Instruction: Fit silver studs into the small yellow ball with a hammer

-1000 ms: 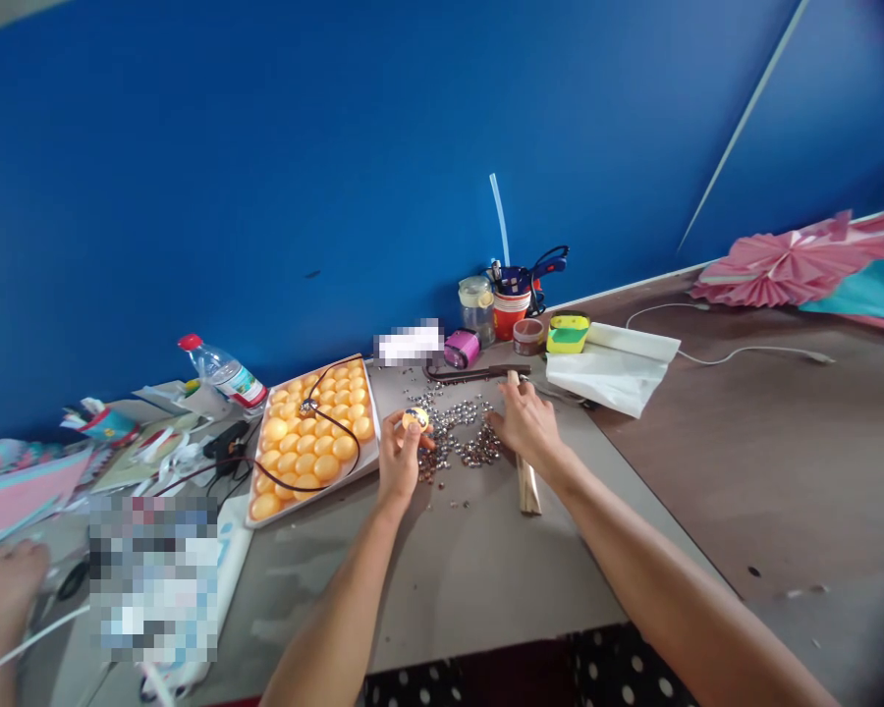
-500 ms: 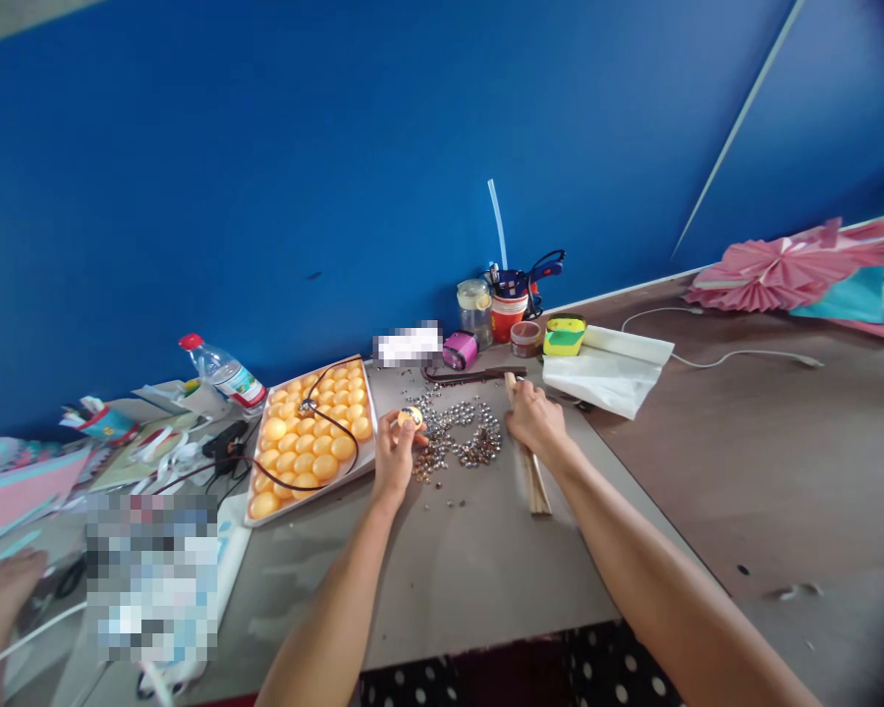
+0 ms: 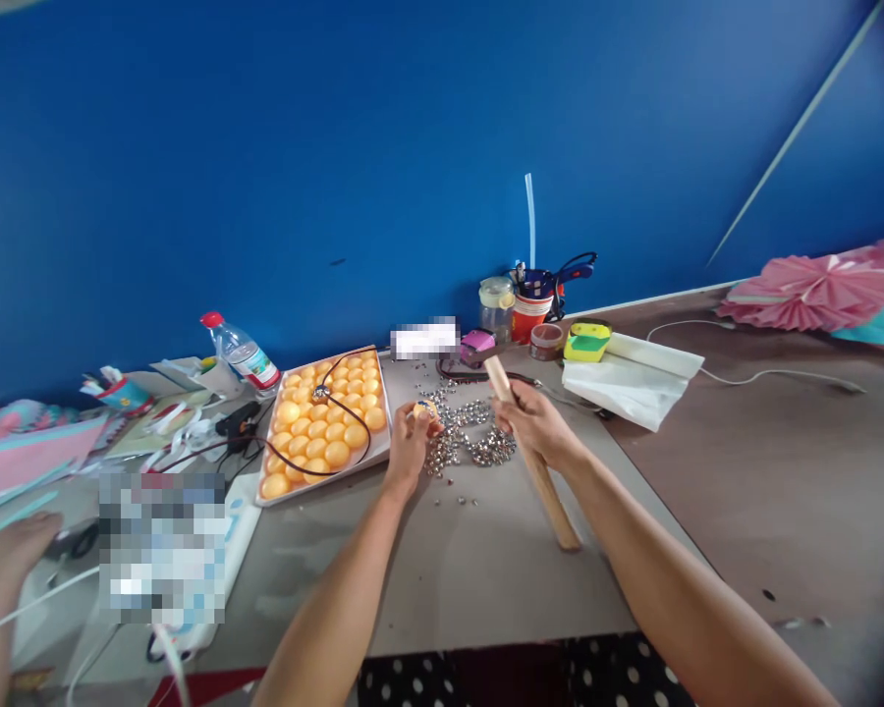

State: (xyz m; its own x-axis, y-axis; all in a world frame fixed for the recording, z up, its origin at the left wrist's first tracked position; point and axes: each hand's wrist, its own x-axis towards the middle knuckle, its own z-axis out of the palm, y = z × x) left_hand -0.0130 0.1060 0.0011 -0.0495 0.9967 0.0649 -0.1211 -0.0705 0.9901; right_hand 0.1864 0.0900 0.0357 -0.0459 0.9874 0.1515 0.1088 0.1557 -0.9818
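Right of the scattered metal studs (image 3: 492, 449), the right hand (image 3: 543, 424) closes its fingers around a pale, flat-sided wooden handle (image 3: 551, 503) near its far end, probably for control; its tip is hard to make out. Left of the studs, the left hand (image 3: 410, 450) pinches an orange ball (image 3: 425, 407) with dark markings, seemingly to steady it.

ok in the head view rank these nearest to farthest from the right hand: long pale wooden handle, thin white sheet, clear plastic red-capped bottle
1. Long pale wooden handle: gripped in the right hand.
2. Thin white sheet: to the hand's right.
3. Clear plastic red-capped bottle: far to the left.
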